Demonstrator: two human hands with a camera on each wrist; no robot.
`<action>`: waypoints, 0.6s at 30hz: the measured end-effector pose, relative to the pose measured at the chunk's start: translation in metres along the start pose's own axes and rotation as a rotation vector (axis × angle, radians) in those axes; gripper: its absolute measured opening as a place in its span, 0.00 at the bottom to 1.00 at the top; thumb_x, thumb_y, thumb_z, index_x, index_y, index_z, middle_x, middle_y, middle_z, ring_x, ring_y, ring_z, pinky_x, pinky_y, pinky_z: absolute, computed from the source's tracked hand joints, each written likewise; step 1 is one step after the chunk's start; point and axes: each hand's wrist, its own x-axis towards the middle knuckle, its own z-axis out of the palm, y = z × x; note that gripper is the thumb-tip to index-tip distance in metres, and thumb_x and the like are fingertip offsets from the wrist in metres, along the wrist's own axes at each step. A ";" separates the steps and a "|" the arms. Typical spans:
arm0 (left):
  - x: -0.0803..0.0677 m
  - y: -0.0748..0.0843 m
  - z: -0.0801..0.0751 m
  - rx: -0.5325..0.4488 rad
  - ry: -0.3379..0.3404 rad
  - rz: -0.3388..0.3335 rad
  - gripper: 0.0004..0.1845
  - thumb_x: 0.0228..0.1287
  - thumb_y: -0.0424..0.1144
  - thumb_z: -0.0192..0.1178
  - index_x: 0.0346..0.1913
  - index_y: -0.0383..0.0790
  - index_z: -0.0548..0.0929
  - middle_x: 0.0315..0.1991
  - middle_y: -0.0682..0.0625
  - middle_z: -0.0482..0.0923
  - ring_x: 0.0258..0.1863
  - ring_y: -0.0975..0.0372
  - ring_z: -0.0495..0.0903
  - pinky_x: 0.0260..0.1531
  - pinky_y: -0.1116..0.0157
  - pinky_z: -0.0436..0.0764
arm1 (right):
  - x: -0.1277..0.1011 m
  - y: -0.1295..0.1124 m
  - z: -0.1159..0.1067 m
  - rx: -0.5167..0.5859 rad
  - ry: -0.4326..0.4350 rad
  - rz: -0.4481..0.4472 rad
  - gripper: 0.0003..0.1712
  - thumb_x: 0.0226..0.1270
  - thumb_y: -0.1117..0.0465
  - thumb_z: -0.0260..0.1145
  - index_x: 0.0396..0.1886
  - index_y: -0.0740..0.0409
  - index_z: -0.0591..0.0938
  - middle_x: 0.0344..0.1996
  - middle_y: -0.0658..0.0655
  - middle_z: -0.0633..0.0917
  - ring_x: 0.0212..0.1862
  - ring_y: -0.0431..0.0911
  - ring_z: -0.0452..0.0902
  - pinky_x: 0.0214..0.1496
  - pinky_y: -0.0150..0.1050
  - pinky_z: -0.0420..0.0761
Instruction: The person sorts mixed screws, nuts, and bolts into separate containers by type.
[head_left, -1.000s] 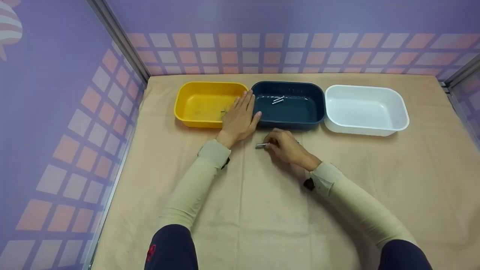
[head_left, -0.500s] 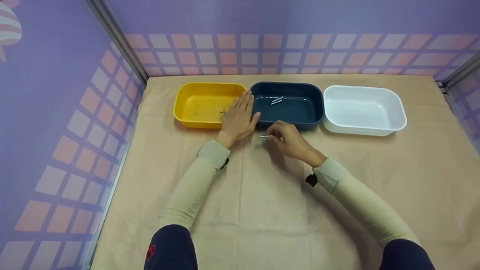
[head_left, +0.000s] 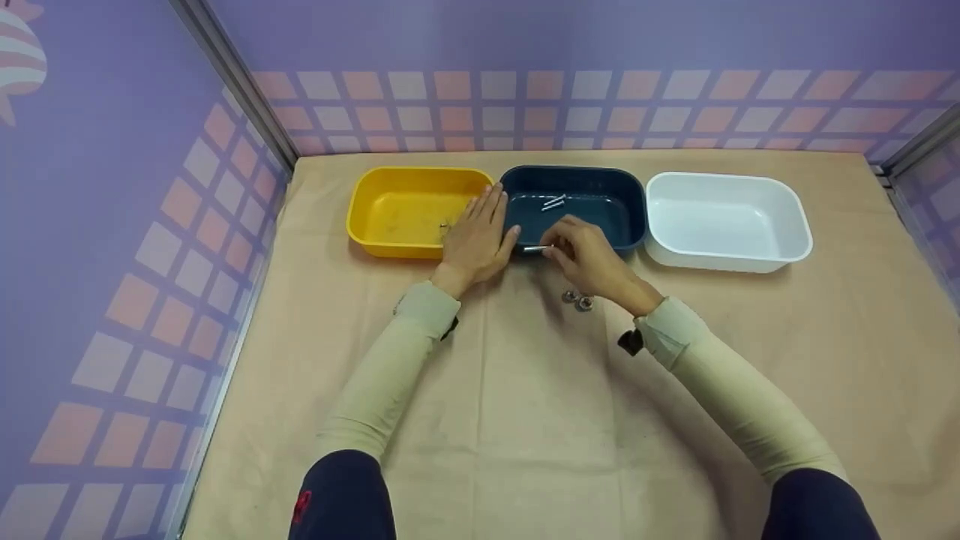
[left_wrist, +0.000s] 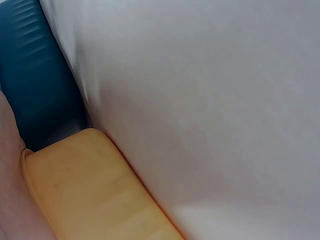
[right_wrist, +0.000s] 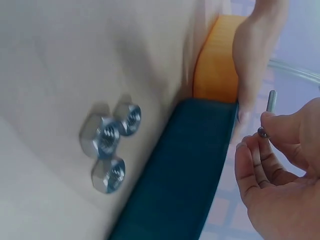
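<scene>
My right hand (head_left: pixel 589 259) pinches a silver screw (right_wrist: pixel 271 101) between thumb and fingertips, over the near rim of the dark blue bin (head_left: pixel 637 217). The screw's shank points left in the head view. Straight fingers of my left hand (head_left: pixel 477 236) lie across the adjoining rims of the yellow bin (head_left: pixel 375 244) and the blue bin. Inside the blue bin rest a few silver screws (head_left: pixel 553 203). A small dark item (head_left: pixel 444 225) shows in the yellow bin, partly behind the left hand. Three hex nuts (right_wrist: pixel 102 137) sit on the cloth below my right hand.
A white bin (head_left: pixel 727 262) stands right of the blue one, completing a row along the back of the cloth-covered table (head_left: pixel 547 420). Purple panels with a checked print (head_left: pixel 540 97) rise behind the bins and on the left side.
My right hand has lifted the screw off the cloth and carried it forward to the blue bin's near rim, uncovering the nuts. The left hand has stayed in place.
</scene>
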 end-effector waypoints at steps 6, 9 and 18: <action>0.000 -0.001 0.001 0.009 -0.006 -0.002 0.40 0.88 0.58 0.29 0.87 0.33 0.46 0.89 0.42 0.39 0.89 0.52 0.40 0.87 0.57 0.38 | 0.007 0.003 -0.008 -0.016 0.020 -0.002 0.06 0.77 0.70 0.67 0.46 0.69 0.88 0.39 0.63 0.84 0.36 0.49 0.76 0.37 0.35 0.73; 0.000 -0.001 0.001 0.013 -0.005 -0.002 0.40 0.88 0.58 0.29 0.87 0.33 0.46 0.89 0.42 0.39 0.89 0.52 0.40 0.87 0.57 0.37 | 0.011 0.006 -0.011 -0.019 0.034 0.000 0.06 0.77 0.70 0.67 0.46 0.69 0.88 0.40 0.64 0.85 0.37 0.50 0.77 0.39 0.36 0.75; -0.001 0.001 0.000 0.024 0.002 -0.001 0.40 0.88 0.58 0.29 0.87 0.33 0.46 0.89 0.42 0.39 0.89 0.52 0.40 0.87 0.57 0.38 | 0.026 0.020 -0.017 -0.024 0.083 0.026 0.08 0.76 0.71 0.66 0.48 0.70 0.88 0.41 0.65 0.84 0.37 0.50 0.77 0.38 0.33 0.72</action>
